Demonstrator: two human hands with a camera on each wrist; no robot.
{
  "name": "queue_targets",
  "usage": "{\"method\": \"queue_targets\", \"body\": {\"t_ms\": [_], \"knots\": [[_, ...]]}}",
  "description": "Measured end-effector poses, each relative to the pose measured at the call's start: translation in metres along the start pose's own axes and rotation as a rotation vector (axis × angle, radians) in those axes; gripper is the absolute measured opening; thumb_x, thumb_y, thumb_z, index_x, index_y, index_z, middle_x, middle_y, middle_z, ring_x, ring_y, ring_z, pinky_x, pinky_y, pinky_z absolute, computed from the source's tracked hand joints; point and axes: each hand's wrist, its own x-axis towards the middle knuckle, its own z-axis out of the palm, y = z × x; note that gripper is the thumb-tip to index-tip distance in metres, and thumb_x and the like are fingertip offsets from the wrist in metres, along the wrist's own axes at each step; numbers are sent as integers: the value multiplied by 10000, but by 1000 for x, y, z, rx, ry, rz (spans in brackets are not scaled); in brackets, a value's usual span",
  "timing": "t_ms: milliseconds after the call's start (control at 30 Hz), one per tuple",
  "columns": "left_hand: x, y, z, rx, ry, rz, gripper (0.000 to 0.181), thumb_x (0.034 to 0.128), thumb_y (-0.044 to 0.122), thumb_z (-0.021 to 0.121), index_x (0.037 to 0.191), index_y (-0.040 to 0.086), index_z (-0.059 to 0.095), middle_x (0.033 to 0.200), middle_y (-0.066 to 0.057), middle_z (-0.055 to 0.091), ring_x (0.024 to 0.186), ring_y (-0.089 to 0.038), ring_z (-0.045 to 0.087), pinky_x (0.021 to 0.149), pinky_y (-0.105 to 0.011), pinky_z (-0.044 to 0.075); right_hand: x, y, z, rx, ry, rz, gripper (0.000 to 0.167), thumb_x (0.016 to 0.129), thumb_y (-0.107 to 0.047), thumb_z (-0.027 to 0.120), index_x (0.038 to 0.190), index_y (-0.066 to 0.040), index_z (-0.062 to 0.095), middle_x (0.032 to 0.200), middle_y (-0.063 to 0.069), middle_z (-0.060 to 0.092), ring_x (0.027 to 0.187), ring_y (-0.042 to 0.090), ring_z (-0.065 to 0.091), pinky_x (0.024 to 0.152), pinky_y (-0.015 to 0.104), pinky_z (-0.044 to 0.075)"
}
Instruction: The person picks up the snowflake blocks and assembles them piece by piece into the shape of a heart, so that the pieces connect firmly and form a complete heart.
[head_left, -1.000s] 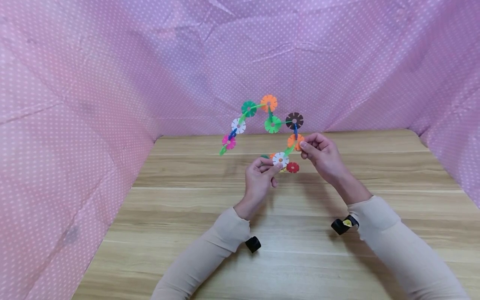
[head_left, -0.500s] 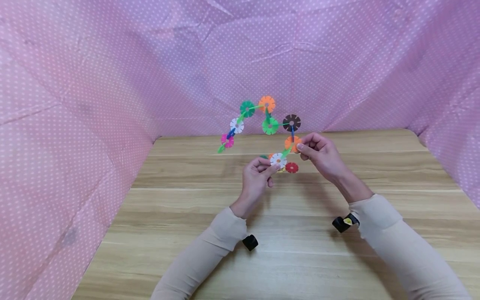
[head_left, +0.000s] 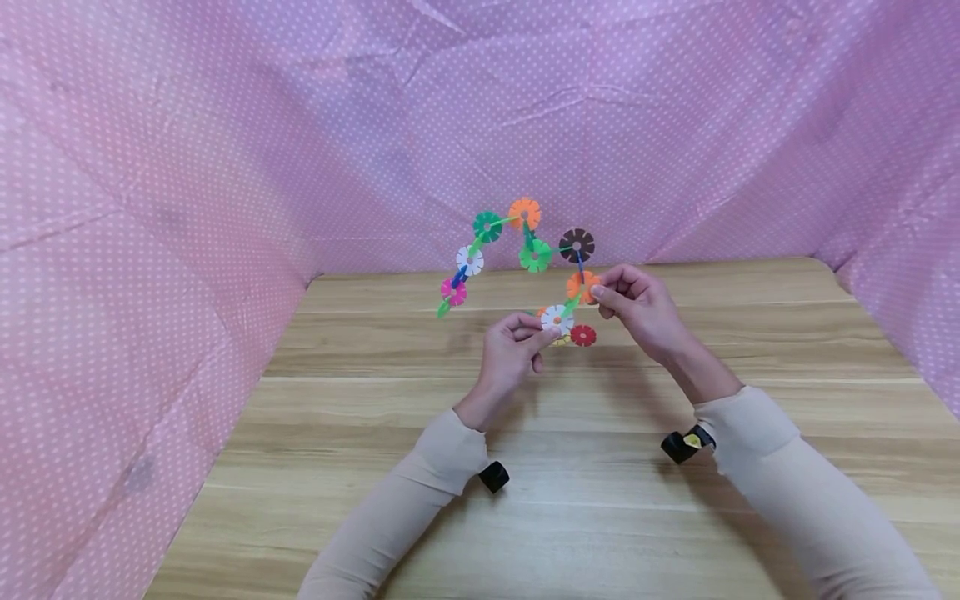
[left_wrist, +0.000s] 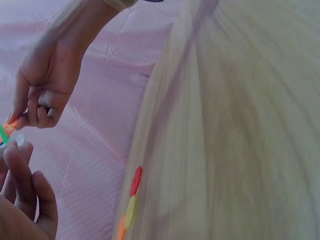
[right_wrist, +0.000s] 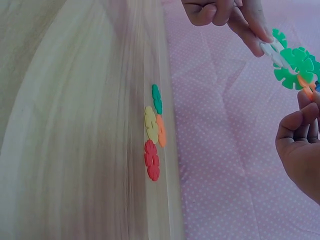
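Both hands hold up a curved chain of interlocking snowflake discs in several colours above the table. In the head view, my left hand pinches the white snowflake disc at its near end. Slightly up and to the right, my right hand pinches an orange snowflake disc, with a light green disc linking the two. Beyond come a dark brown disc and the rest of the chain, which bends left to a pink disc. Fingers partly cover both pinched discs.
Loose discs lie on the wooden table beneath the hands: red, yellow, orange and green. A pink dotted cloth surrounds the table at the back and sides.
The chain has shifted a little to the left, its far part dipping slightly. Both hands have moved slightly left with it, keeping their pinch on the same discs.
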Motion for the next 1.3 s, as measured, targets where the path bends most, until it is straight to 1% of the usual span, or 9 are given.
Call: {"method": "queue_targets", "body": {"t_ms": [133, 233, 400, 567, 767, 1000, 1100, 1200, 1300], "knots": [[4, 6, -9, 103, -83, 8, 148, 892, 110, 784, 970, 19, 697, 831, -55, 729, 482, -169, 518, 499, -256, 505, 0, 0, -1, 41, -3, 17, 36, 991, -22, 623, 989, -47, 649, 887, 66, 650, 740, 146, 541, 675, 210, 501], [6, 13, -15, 183, -141, 52, 182, 910, 148, 771, 1027, 14, 732, 854, -50, 715, 523, -181, 540, 548, -289, 533, -1, -1, -2, 62, -14, 16, 56, 991, -8, 616, 981, -51, 650, 885, 78, 642, 737, 144, 541, 672, 207, 499], [10, 20, -17, 294, -189, 123, 186, 920, 127, 756, 1064, 11, 739, 867, -56, 690, 539, -199, 547, 554, -342, 540, -2, 0, -4, 64, -27, 11, 44, 991, -6, 615, 986, -35, 649, 872, 64, 633, 733, 145, 538, 671, 208, 496], [8, 22, -12, 370, -159, 187, 126, 930, 102, 739, 1025, 21, 727, 862, -56, 671, 540, -148, 516, 479, -248, 442, -3, -1, -4, 25, -18, 19, 30, 989, -42, 635, 1011, -46, 657, 902, 65, 645, 745, 154, 546, 687, 213, 500], [7, 19, -6, 385, -103, 275, 87, 927, 67, 733, 989, 9, 712, 844, -67, 665, 562, -124, 467, 487, -220, 389, -6, -2, -5, -63, 16, 22, 139, 978, -138, 681, 1067, -31, 674, 937, 52, 672, 756, 175, 557, 718, 237, 506], [8, 18, -4, 332, -51, 293, 89, 937, 69, 721, 998, 6, 707, 886, -82, 673, 614, -143, 526, 524, -217, 424, -15, 12, -5, -66, -22, 17, 153, 978, -90, 672, 1121, -51, 707, 943, 31, 706, 776, 159, 603, 736, 240, 532], [9, 17, -4, 315, -34, 290, 89, 931, 64, 727, 991, 1, 705, 893, -86, 676, 632, -186, 565, 533, -218, 443, -17, 19, 0, -92, -48, 17, 176, 958, -72, 695, 1125, -16, 701, 963, 31, 708, 795, 144, 623, 722, 237, 534], [9, 16, -3, 293, -31, 285, 96, 920, 46, 734, 988, -13, 701, 898, -93, 679, 700, -306, 621, 565, -211, 474, -17, 23, 7, -128, -63, 3, 212, 945, -71, 713, 1127, 34, 684, 969, 35, 712, 797, 134, 637, 710, 239, 546], [9, 15, -2, 272, -40, 287, 108, 919, 22, 727, 999, -41, 694, 905, -109, 679, 773, -422, 630, 593, -209, 495, -16, 22, 13, -165, -60, -6, 212, 937, -64, 721, 1093, 72, 673, 910, 48, 712, 763, 141, 649, 685, 253, 560]]}}
